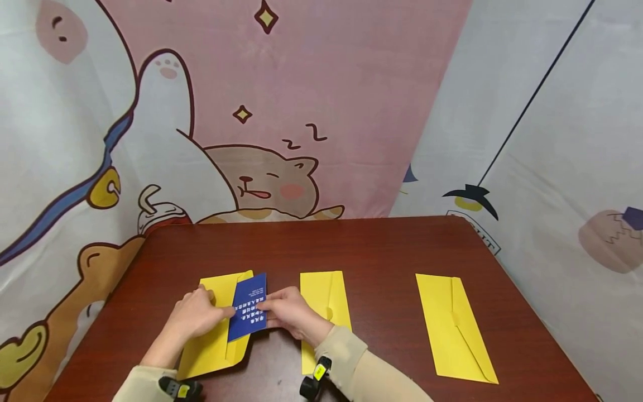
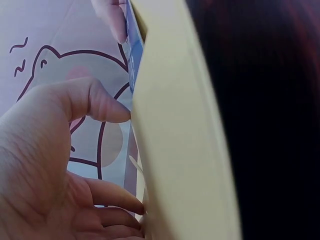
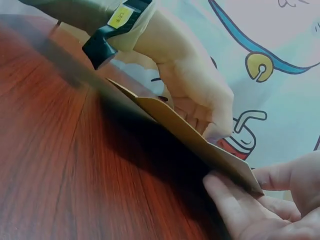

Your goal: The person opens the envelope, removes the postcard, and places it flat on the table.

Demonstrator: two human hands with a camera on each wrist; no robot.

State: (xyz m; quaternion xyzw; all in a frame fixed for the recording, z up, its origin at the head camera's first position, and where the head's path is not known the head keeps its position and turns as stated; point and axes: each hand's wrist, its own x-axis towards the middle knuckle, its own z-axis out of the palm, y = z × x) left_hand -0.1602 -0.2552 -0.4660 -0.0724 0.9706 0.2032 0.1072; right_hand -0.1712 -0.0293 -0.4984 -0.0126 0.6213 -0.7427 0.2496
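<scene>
My left hand (image 1: pixel 198 315) grips a yellow envelope (image 1: pixel 208 349) by its left side, thumb over the top face near the blue card's edge. That blue card (image 1: pixel 251 287), printed with white lettering, lies over the envelope's right part at a slant. Its right edge is pinched by my right hand (image 1: pixel 291 312). In the left wrist view the envelope (image 2: pixel 180 130) stands edge-on, with the card (image 2: pixel 134 47) against it. From the right wrist, my right hand (image 3: pixel 280 210) has its thumb above and fingers below the raised edge.
A second yellow envelope (image 1: pixel 321 290) lies partly under my right forearm. A third envelope (image 1: pixel 454 324) lies farther right on the dark red-brown table (image 1: pixel 382 251). A cartoon-printed cloth (image 1: pixel 351 111) hangs behind the table. Black wrist cameras (image 1: pixel 311 385) sit at both cuffs.
</scene>
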